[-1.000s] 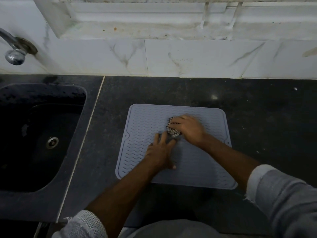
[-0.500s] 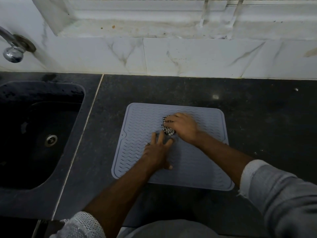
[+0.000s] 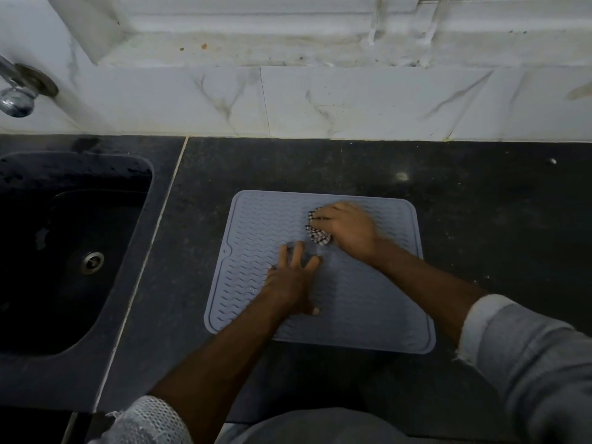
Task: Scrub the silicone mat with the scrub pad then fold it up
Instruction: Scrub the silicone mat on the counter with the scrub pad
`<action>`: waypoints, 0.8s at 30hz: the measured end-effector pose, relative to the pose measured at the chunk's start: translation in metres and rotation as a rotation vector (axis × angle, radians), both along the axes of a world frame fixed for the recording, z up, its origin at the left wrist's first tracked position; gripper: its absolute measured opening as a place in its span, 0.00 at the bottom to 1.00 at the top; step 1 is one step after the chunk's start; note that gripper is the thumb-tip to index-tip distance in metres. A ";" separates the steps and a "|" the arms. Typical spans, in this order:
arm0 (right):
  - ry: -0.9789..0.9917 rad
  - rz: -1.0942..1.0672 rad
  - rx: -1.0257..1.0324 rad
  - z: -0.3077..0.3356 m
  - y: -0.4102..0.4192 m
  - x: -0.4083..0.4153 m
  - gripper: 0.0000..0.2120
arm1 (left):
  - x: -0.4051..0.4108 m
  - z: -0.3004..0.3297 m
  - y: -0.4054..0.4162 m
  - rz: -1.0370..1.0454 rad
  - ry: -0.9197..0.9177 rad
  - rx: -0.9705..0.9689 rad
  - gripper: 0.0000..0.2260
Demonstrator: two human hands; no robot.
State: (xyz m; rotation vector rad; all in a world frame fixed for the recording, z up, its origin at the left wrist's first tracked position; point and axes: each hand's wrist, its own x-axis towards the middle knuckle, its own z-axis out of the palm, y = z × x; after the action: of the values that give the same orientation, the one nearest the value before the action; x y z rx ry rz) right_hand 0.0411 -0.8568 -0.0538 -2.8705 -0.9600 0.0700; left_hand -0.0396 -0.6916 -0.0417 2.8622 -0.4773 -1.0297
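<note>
A black sink [image 3: 73, 251] with a metal drain [image 3: 92, 260] is being seen set into the dark stone counter [image 3: 480, 219] at left. A chrome tap [image 3: 16, 91] is being shown on the white marble wall [image 3: 352, 100], beneath a stained ledge [image 3: 256, 49].

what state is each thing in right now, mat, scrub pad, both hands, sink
silicone mat: unfolded, flat on the counter
scrub pad: on the mat, gripped by the right hand
right hand: fingers curled round the pad
left hand: fingers straight and spread, pressing the mat
sink: no dishes visible, drain uncovered
tap: no water seen running
</note>
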 end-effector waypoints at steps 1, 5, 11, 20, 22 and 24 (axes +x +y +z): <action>-0.001 0.028 -0.028 -0.003 0.006 0.000 0.20 | 0.000 0.001 0.000 -0.001 -0.002 0.003 0.48; 0.003 0.007 0.008 -0.007 -0.016 -0.007 0.21 | 0.000 0.002 0.000 0.002 0.004 0.010 0.48; 0.008 -0.085 -0.053 -0.004 -0.057 -0.015 0.22 | -0.001 0.002 0.000 -0.004 -0.004 0.008 0.48; 0.026 -0.018 -0.034 -0.004 0.010 -0.007 0.21 | 0.001 0.000 -0.001 0.000 0.010 0.021 0.49; 0.018 -0.030 -0.039 -0.004 -0.001 -0.011 0.21 | 0.000 0.000 -0.001 -0.006 0.005 0.019 0.49; 0.009 -0.052 -0.025 -0.003 -0.027 -0.018 0.22 | 0.000 0.000 0.000 -0.010 0.001 0.006 0.49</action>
State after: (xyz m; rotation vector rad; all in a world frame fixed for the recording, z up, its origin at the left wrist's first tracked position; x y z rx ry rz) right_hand 0.0226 -0.8838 -0.0571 -2.9134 -0.8884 0.0909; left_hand -0.0400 -0.6915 -0.0413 2.8669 -0.4905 -1.0363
